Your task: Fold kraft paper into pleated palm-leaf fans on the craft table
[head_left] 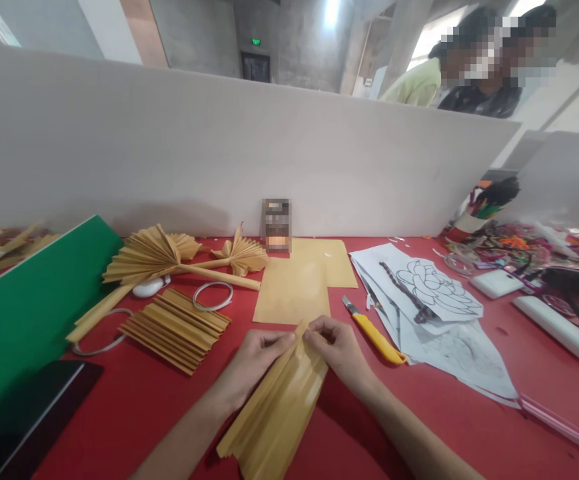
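Note:
A sheet of brown kraft paper (282, 407), creased lengthwise into pleats along its left side, lies between my two hands at the front of the table. My left hand (262, 360) pinches its far edge, thumb along the folds. Just to the right, my right hand (336, 350) grips the same far edge between thumb and fingers. Flat sheets of kraft paper (289, 287) spread beyond my fingertips. At the left rests a finished pleated paper piece (176, 330), with folded paper fans (144, 257) on rolled paper stems behind it.
A yellow utility knife (376, 337) with its blade out lies right of my right hand. Line drawings (434, 287) and papers are beside it. Wire rings (212, 297), a white mouse (148, 287), a green board (34, 313) and a black device (34, 413) occupy the left.

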`<state>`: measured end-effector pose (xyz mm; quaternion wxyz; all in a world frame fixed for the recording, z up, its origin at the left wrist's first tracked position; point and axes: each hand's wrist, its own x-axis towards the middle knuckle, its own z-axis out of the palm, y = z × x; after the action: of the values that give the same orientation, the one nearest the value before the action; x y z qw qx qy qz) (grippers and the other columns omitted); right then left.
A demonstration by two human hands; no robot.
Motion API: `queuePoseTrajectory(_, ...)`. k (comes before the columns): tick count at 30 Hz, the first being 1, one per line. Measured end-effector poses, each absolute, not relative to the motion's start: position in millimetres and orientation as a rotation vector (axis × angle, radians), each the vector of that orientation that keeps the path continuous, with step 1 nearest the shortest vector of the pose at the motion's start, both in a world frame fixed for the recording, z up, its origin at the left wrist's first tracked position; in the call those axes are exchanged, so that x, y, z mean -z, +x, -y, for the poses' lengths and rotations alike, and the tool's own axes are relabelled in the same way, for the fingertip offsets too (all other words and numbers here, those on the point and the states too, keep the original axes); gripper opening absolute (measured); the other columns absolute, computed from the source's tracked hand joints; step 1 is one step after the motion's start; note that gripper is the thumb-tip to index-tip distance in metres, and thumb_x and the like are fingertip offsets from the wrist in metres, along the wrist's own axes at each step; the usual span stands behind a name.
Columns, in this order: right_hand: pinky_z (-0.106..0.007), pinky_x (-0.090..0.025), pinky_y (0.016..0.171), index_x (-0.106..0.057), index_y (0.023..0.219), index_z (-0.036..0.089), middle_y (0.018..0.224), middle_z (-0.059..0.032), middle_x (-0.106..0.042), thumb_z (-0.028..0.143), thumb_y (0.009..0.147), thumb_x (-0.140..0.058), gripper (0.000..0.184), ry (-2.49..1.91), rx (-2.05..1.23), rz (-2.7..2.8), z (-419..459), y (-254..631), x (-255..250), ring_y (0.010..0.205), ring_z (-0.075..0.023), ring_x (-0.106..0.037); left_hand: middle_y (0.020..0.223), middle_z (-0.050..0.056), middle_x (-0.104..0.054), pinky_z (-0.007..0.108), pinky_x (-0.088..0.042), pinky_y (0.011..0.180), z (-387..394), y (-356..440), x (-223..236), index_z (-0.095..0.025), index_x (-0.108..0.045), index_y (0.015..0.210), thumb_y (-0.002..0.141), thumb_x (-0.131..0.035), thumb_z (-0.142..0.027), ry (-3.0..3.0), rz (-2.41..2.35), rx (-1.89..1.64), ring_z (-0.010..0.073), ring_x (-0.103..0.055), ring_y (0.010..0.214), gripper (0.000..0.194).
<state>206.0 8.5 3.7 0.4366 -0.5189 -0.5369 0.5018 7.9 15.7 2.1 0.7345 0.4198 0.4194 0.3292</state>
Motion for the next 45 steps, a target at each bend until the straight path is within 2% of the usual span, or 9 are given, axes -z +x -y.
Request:
queuePoseTrajectory(7,-0.028,-0.046,0.067,-0.069,0.081,0.018,0.077,-0.0014,-0.067,0.051,0.083,-0.077,0.034,-1.28,-1.21,1.311,-8,206,-6,0.072,-0.0171,-0.06,0.096,0.009,-0.083,0.03,-0.054,0.08,-14,9,-11,-0.015,-0.083,0.109,0.089,-0.072,-0.058,1.068,-0.878,-0.682,0.0275,-0.074,0.092,0.049)
queuePoseTrajectory(11,-0.029,-0.051,0.07,-0.07,0.092,0.019,0.082,-0.0016,-0.07,0.053,0.074,-0.087,0.043,-1.225,-1.347,1.068,-6,202,-11,0.074,-0.0189,-0.065,0.092,0.009,-0.082,0.03,-0.053,0.074,-14,11,-6,-0.014,-0.083,0.104,0.088,-0.073,-0.059,1.029,-0.912,-0.764,0.0258,-0.073,0.083,0.049)
queuePoseTrajectory(14,-0.038,-0.056,0.083,-0.071,0.109,0.019,0.102,-0.0087,-0.076,0.054,0.073,-0.09,0.054,-1.058,-1.543,0.919,-2,197,-16,0.09,-0.0261,-0.073,0.095,0.008,-0.082,0.031,-0.054,0.079,-14,16,0,-0.016,-0.083,0.103,0.088,-0.074,-0.057,0.949,-0.956,-0.96,0.026,-0.072,0.086,0.045)
queuePoseTrajectory(17,-0.043,-0.056,0.093,-0.072,0.114,0.015,0.11,-0.0148,-0.076,0.052,0.075,-0.089,0.057,-0.99,-1.655,0.93,2,192,-19,0.101,-0.0309,-0.074,0.101,0.008,-0.081,0.031,-0.054,0.084,-14,19,5,-0.017,-0.083,0.101,0.088,-0.074,-0.056,0.934,-0.967,-1.054,0.0268,-0.072,0.093,0.042)
queuePoseTrajectory(23,-0.04,-0.059,0.082,-0.076,0.102,0.012,0.099,-0.0147,-0.079,0.056,0.069,-0.092,0.058,-1.16,-1.593,0.943,6,190,-13,0.091,-0.0326,-0.076,0.093,0.007,-0.081,0.033,-0.055,0.08,-13,21,10,-0.016,-0.083,0.1,0.089,-0.073,-0.055,0.983,-0.945,-0.963,0.027,-0.072,0.088,0.042)
queuePoseTrajectory(27,-0.038,-0.059,0.077,-0.077,0.1,0.011,0.098,-0.0152,-0.079,0.058,0.07,-0.091,0.057,-1.19,-1.561,0.908,5,191,-8,0.088,-0.0315,-0.076,0.096,0.008,-0.082,0.033,-0.054,0.087,-15,20,10,-0.017,-0.083,0.104,0.086,-0.08,-0.05,0.914,-0.87,-0.978,0.0256,-0.072,0.09,0.037)
queuePoseTrajectory(34,-0.035,-0.057,0.072,-0.078,0.095,0.012,0.09,-0.0121,-0.079,0.058,0.07,-0.09,0.053,-1.18,-1.577,0.925,7,187,-11,0.08,-0.0275,-0.075,0.081,0.007,-0.08,0.03,-0.054,0.078,-14,18,11,-0.016,-0.083,0.081,0.074,-0.09,-0.045,0.866,-0.988,-1.032,0.022,-0.071,0.078,0.031)
queuePoseTrajectory(39,-0.034,-0.057,0.068,-0.078,0.091,0.012,0.086,-0.0112,-0.078,0.058,0.07,-0.09,0.052,-1.193,-1.569,0.892,7,188,-8,0.074,-0.0255,-0.073,0.089,0.01,-0.082,0.033,-0.056,0.079,-14,18,11,-0.015,-0.084,0.096,0.083,-0.083,-0.047,0.864,-0.895,-0.973,0.0257,-0.074,0.084,0.035)
queuePoseTrajectory(45,-0.035,-0.057,0.069,-0.079,0.092,0.012,0.086,-0.0115,-0.078,0.056,0.069,-0.091,0.052,-1.191,-1.568,0.889,7,189,-6,0.074,-0.0267,-0.073,0.09,0.011,-0.082,0.033,-0.057,0.079,-13,18,8,-0.015,-0.084,0.097,0.084,-0.082,-0.047,0.853,-0.895,-0.975,0.0258,-0.075,0.084,0.035)
